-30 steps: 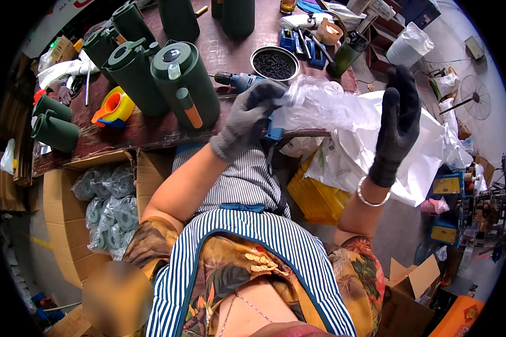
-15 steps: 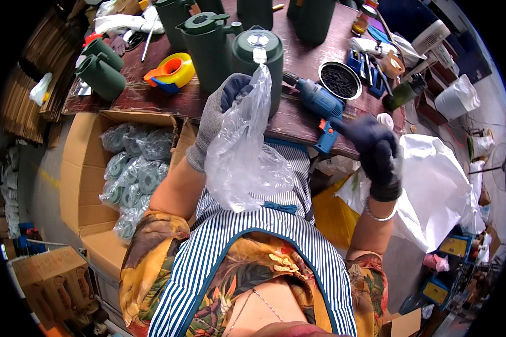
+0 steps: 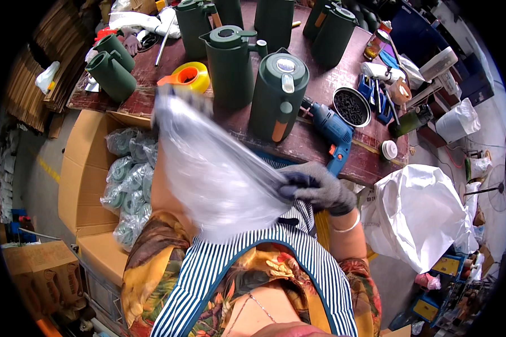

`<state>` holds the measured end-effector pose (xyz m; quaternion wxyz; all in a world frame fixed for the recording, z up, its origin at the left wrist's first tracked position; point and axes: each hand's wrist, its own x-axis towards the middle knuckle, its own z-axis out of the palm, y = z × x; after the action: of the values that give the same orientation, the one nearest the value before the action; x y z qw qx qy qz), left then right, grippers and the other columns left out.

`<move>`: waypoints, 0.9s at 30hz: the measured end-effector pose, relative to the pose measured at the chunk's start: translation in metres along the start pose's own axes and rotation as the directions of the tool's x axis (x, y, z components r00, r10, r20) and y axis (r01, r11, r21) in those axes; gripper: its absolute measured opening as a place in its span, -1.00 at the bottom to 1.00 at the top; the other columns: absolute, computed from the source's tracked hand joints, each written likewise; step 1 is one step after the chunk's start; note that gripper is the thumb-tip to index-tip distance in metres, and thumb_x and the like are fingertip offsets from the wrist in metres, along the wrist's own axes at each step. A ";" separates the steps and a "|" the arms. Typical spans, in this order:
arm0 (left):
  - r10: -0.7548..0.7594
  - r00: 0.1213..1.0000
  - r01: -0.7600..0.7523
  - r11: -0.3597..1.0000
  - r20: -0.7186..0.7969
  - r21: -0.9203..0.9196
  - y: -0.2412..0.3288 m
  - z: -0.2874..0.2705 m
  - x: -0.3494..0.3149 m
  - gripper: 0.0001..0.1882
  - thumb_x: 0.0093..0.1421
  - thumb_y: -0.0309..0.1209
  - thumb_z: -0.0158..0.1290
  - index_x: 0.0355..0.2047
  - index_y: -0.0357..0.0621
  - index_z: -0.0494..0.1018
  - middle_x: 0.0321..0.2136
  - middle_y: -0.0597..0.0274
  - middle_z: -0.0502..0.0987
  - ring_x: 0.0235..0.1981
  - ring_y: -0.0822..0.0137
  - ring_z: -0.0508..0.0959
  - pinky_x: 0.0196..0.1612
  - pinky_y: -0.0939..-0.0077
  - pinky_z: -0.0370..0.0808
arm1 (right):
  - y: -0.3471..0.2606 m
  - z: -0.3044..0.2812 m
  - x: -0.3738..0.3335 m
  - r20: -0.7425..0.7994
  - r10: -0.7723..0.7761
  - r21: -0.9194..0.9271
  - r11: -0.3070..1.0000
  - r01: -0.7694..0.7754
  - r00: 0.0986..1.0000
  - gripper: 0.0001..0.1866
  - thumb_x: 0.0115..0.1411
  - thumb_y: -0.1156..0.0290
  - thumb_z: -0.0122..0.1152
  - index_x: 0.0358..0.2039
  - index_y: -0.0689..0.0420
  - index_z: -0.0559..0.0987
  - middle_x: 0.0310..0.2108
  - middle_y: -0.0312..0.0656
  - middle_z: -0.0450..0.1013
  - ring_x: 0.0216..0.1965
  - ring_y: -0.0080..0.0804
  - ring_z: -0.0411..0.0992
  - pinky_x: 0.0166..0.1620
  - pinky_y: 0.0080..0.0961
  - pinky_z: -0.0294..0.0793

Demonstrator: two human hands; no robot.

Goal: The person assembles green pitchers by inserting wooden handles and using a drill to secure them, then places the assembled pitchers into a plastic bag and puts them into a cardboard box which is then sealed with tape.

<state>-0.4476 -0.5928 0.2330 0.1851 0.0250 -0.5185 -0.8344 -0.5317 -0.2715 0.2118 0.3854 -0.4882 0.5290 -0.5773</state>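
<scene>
Print marks the brown cardboard carton (image 3: 42, 275) at the lower left, and faint lettering, too small to make out, seems to run along one side of the large white plastic sack (image 3: 416, 213) at the right. Between the hands, in front of the wearer's blue-and-white striped apron (image 3: 194, 275), one clear, crinkled plastic bag (image 3: 213, 168) is stretched slantwise and blurred. The right hand (image 3: 317, 188), in a grey knitted glove with dark fingers, pinches the bag's right edge between thumb and fingers. The left hand (image 3: 180, 101), also gloved, is at the bag's upper left end, partly behind the film; it is too blurred to tell how far its fingers are closed. On the worn red-brown table (image 3: 371, 151) stand at least six dark green lidded jugs (image 3: 278, 101), plus two smaller dark green cylindrical vessels (image 3: 112, 76) at the left. One blue power drill (image 3: 331, 132) lies just beside the nearest jug, and near it is one round metal bowl (image 3: 369, 119) of small black pieces. One yellow-and-orange tape dispenser (image 3: 201, 78) sits near the left hand. Below, one open cardboard box (image 3: 84, 174) holds several film-wrapped green parts (image 3: 130, 180), too bunched to count.
</scene>
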 end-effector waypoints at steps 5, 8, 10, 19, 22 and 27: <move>0.031 0.994 0.055 0.668 -0.102 0.742 -0.059 -0.039 0.125 -0.63 0.33 -0.32 0.05 0.08 -0.25 0.40 0.00 0.16 0.52 -0.02 0.28 0.49 0.09 0.32 0.44 | 0.045 0.053 0.059 -0.718 0.146 0.600 0.625 0.500 0.680 -0.55 0.25 0.47 0.23 0.12 0.31 0.42 0.04 -0.12 0.48 0.08 -0.29 0.46 0.21 -0.32 0.41; -0.031 0.991 0.122 0.565 -0.127 0.816 -0.096 -0.046 0.133 -0.60 0.32 -0.29 0.04 0.09 -0.24 0.39 0.02 0.15 0.50 0.02 0.24 0.47 0.12 0.28 0.41 | 0.108 0.038 0.070 -0.851 -0.025 0.244 0.865 0.438 0.525 -0.56 0.34 0.44 0.10 0.21 0.24 0.37 0.13 -0.12 0.44 0.17 -0.29 0.41 0.27 -0.29 0.36; 0.010 0.993 0.089 0.616 -0.121 0.783 -0.097 -0.047 0.119 -0.58 0.32 -0.28 0.04 0.11 -0.23 0.39 0.03 0.14 0.50 0.04 0.21 0.46 0.15 0.26 0.39 | 0.107 0.026 0.062 -0.864 0.031 0.274 0.866 0.418 0.502 -0.55 0.40 0.32 0.05 0.26 0.15 0.36 0.15 -0.18 0.43 0.19 -0.35 0.40 0.27 -0.32 0.38; 0.254 0.956 0.159 -0.037 -0.145 0.987 -0.130 -0.084 0.038 -0.49 0.29 -0.20 0.03 0.16 -0.21 0.36 0.10 0.09 0.46 0.15 0.09 0.39 0.25 0.14 0.30 | 0.108 -0.059 0.076 -0.897 -0.054 0.044 0.976 0.211 0.438 -0.72 0.38 0.45 0.09 0.04 0.28 0.53 -0.05 -0.20 0.55 -0.07 -0.49 0.50 0.02 -0.56 0.49; 0.170 0.982 0.133 -0.343 -0.078 0.930 -0.176 -0.070 0.018 -0.46 0.28 -0.17 0.02 0.18 -0.20 0.35 0.12 0.07 0.45 0.19 0.05 0.37 0.29 0.11 0.27 | 0.137 -0.067 0.072 -0.888 -0.152 -0.287 0.921 -0.264 0.435 -0.75 0.32 0.38 0.12 -0.04 0.18 0.57 -0.24 -0.11 0.62 -0.21 -0.33 0.58 -0.08 -0.46 0.53; 0.017 0.985 -0.170 -0.029 0.170 0.985 -0.131 -0.105 -0.002 -0.41 0.21 -0.27 0.15 0.20 -0.24 0.34 0.16 0.05 0.42 0.16 -0.02 0.45 0.22 0.06 0.39 | 0.170 -0.043 0.069 -0.590 -0.218 -0.736 -0.251 -0.629 0.777 -0.64 0.12 0.30 0.11 -0.06 0.06 0.58 -0.23 -0.20 0.45 -0.28 -0.20 0.45 -0.34 -0.18 0.43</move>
<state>-0.4581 -0.6301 0.0694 0.1392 0.0701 -0.9677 -0.1983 -0.6010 -0.3522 0.0568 -0.2017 -0.3042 0.9306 0.0291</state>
